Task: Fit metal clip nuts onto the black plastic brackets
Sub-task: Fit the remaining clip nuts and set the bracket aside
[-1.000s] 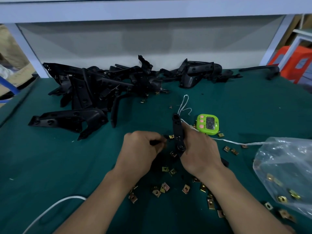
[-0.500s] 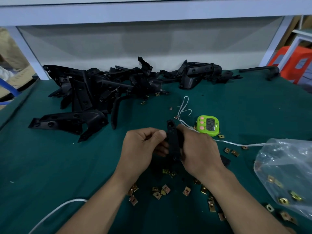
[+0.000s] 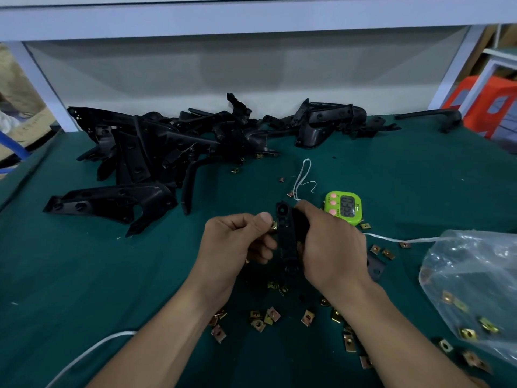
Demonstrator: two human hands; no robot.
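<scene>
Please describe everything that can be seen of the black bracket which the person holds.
The black bracket is a narrow bar of matte plastic, held roughly upright over the green cloth. A round hole shows near its top end and a round boss at its bottom end. The right hand grips its right side. The left hand pinches a brass-coloured clip nut at its left edge, near the top.

I'm looking down on a workbench covered in dark green cloth (image 3: pixel 84 289). Its pale grey-lavender metal frame crosses the top as a beam (image 3: pixel 251 18), carried by one upright at the left (image 3: pixel 36 85) and another at the right (image 3: pixel 453 71). A plain grey back panel (image 3: pixel 237 68) closes the rear, dim under the beam. Past the right upright I see an orange plastic stool (image 3: pixel 486 107) and a white rack (image 3: pixel 500 60); cardboard (image 3: pixel 16 88) sits at far left.
</scene>
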